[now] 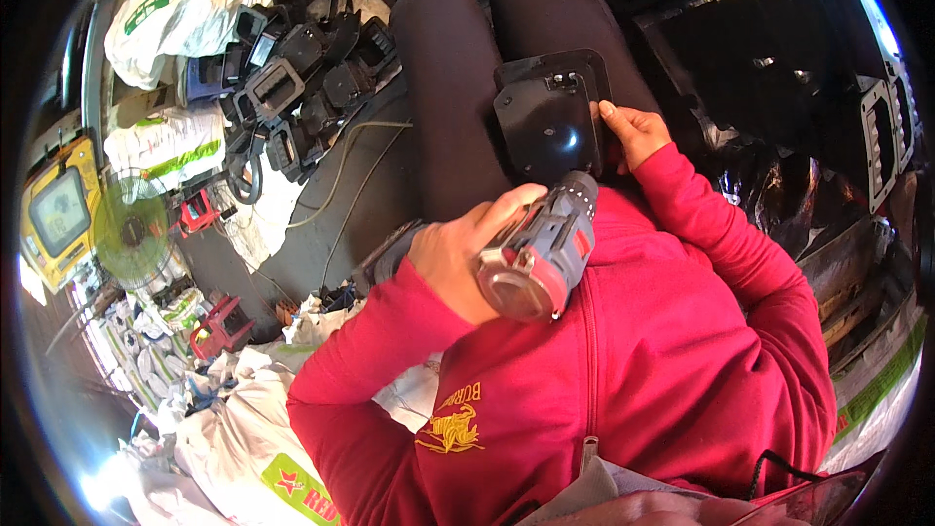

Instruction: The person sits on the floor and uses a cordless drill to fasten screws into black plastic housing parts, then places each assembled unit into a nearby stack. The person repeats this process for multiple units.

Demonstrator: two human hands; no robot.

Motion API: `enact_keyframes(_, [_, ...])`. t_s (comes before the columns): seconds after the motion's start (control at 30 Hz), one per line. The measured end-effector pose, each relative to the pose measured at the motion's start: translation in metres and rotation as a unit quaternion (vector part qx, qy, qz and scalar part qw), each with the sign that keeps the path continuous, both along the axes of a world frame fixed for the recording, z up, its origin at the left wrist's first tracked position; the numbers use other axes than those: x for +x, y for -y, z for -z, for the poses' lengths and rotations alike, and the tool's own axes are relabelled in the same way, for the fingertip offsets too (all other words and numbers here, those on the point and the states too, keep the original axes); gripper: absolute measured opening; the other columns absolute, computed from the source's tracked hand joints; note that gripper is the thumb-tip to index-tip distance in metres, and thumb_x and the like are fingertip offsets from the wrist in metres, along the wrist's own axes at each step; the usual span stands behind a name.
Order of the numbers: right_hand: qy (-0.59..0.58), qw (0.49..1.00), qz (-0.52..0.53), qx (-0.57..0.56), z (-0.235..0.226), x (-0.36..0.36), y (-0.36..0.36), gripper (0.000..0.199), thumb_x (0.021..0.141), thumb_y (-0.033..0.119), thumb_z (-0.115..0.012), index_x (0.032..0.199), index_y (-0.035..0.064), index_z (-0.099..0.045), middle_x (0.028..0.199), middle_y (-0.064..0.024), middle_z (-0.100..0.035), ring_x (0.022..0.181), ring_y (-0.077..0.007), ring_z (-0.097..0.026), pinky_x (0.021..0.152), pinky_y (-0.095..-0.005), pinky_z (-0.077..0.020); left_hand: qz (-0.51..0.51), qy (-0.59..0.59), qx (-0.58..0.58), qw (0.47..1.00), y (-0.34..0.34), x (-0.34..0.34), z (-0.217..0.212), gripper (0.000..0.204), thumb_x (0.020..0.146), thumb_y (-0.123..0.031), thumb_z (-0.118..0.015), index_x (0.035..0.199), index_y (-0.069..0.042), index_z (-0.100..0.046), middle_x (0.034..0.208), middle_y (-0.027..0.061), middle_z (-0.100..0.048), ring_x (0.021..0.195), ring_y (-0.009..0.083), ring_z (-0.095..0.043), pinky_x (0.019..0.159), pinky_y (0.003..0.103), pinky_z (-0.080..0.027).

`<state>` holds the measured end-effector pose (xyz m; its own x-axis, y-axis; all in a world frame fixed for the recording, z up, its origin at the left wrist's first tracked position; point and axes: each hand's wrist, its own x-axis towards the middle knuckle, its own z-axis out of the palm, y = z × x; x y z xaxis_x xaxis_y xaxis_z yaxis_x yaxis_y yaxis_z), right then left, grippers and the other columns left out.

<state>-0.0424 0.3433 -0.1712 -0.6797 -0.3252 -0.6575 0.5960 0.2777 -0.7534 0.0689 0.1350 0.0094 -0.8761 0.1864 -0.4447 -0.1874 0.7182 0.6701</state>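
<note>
A black box-like part (pixel 550 131) with a flat flange rests on my lap, tilted, its smooth face catching the light. My right hand (pixel 635 134) pinches its right edge between thumb and fingers. My left hand (pixel 463 258) is wrapped round the handle of a grey and red cordless drill (pixel 545 258). The drill's chuck (pixel 579 192) points away from my body and meets or overlaps the part's near edge. Whether the bit touches a screw there cannot be seen.
Similar black parts (pixel 292 68) lie heaped at the far left, by a white sack (pixel 185 15). Large black panels (pixel 769 58) stack up on the right. A green fan (pixel 134 227) and a yellow-framed display (pixel 60 214) stand at left. Cables (pixel 341 170) cross the floor.
</note>
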Motion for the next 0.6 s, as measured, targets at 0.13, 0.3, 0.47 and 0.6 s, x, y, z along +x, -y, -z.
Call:
enact_keyframes(0.13, [-0.019, 0.999, -0.024, -0.015, 0.0, -0.005, 0.001, 0.042, 0.093, 0.044, -0.056, 0.098, 0.0044, -0.07, 0.061, -0.0014, -0.059, 0.046, -0.01, -0.052, 0.041, -0.0246, -0.0426, -0.014, 0.001, 0.029, 0.999, 0.0, 0.0, 0.003, 0.075, 0.064, -0.027, -0.078, 0.131, -0.021, -0.045, 0.103, 0.0131, -0.067, 0.088, 0.0362, -0.066, 0.074, 0.043, -0.054])
enact_keyframes(0.3, [-0.018, 0.994, -0.071, -0.082, 0.007, -0.019, -0.01, 0.042, 0.093, 0.042, -0.057, 0.104, 0.002, -0.067, 0.058, -0.0001, -0.054, 0.043, -0.0094, -0.049, 0.039, -0.0247, -0.0413, -0.013, -0.029, 0.08, 0.996, 0.016, 0.009, 0.01, 0.078, 0.063, -0.026, -0.082, 0.131, -0.015, -0.045, 0.106, 0.0102, -0.066, 0.091, 0.032, -0.067, 0.079, 0.038, -0.055])
enact_keyframes(0.47, [-0.032, 0.997, 0.018, -0.061, 0.002, -0.031, -0.026, 0.035, 0.094, 0.037, -0.057, 0.101, 0.0041, -0.067, 0.055, 0.0014, -0.052, 0.042, -0.0063, -0.044, 0.037, -0.023, -0.0382, -0.063, -0.106, 0.131, 0.984, 0.048, 0.034, 0.023, 0.082, 0.06, -0.022, -0.086, 0.131, -0.012, -0.046, 0.113, 0.008, -0.065, 0.097, 0.0271, -0.067, 0.085, 0.035, -0.055])
enact_keyframes(0.6, [-0.221, 0.973, -0.041, -0.057, -0.032, -0.046, -0.02, 0.028, 0.097, 0.03, -0.053, 0.095, 0.0043, -0.066, 0.057, 0.0045, -0.051, 0.043, -0.0032, -0.042, 0.04, -0.0202, -0.0354, -0.073, -0.047, -0.017, 0.996, 0.047, 0.031, 0.053, 0.084, 0.065, -0.024, -0.08, 0.138, -0.013, -0.038, 0.112, 0.0108, -0.062, 0.098, 0.0303, -0.064, 0.082, 0.038, -0.053])
